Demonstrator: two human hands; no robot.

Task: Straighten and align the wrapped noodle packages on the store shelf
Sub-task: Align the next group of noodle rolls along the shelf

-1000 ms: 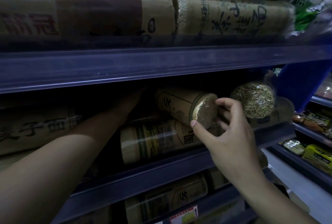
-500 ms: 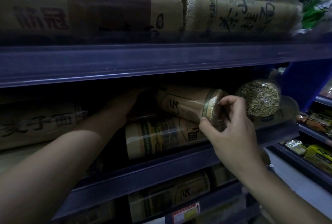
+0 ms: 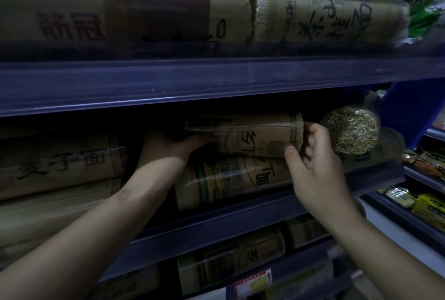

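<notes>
A paper-wrapped noodle roll (image 3: pixel 255 134) lies sideways on the middle shelf, on top of another wrapped roll (image 3: pixel 231 179). My right hand (image 3: pixel 313 169) grips the upper roll's right end, thumb in front, fingers over the end face. Deep in the shelf, my left hand (image 3: pixel 168 148) holds the same roll's left part from below; its fingers are partly lost in shadow. Beside the right end sits a clear-wrapped noodle bundle (image 3: pixel 349 131), its round end facing me.
More wrapped rolls (image 3: pixel 62 162) fill the middle shelf at left. The upper shelf holds long rolls (image 3: pixel 120 10) and a green packet (image 3: pixel 423 5). A blue shelf rail (image 3: pixel 216 217) runs below my hands. Lower shelves carry more rolls (image 3: pixel 231 258); yellow packets (image 3: pixel 426 205) lie at right.
The upper roll has swung from pointing out toward me to lying sideways along the shelf. My right hand followed its end; my left hand came forward under its left part.
</notes>
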